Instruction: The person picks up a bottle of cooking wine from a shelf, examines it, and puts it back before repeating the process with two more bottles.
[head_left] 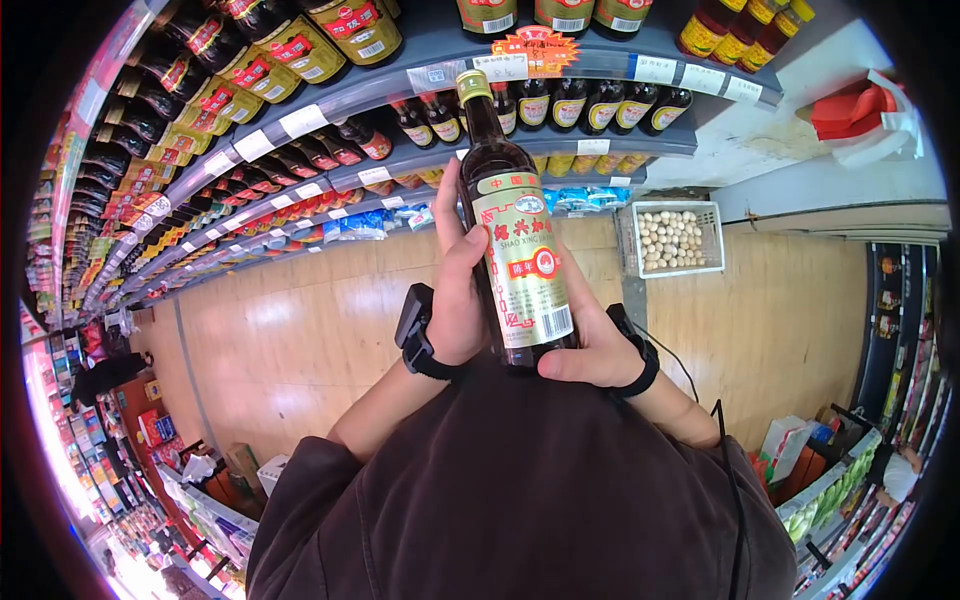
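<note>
I hold a dark glass bottle [510, 230] with a gold cap and a gold-and-red label upright in front of me, in both hands. My left hand [458, 290] wraps its left side, fingers up along the glass. My right hand [590, 345] cups the base and right side. Each wrist wears a black band with a small device. My dark brown sleeves fill the lower part of the view.
Grey shop shelves [420, 165] with rows of dark bottles and price tags run from top centre to far left. A white wire basket [676, 238] of pale round items stands on the wooden floor. Produce and more shelving sit at the lower right and lower left.
</note>
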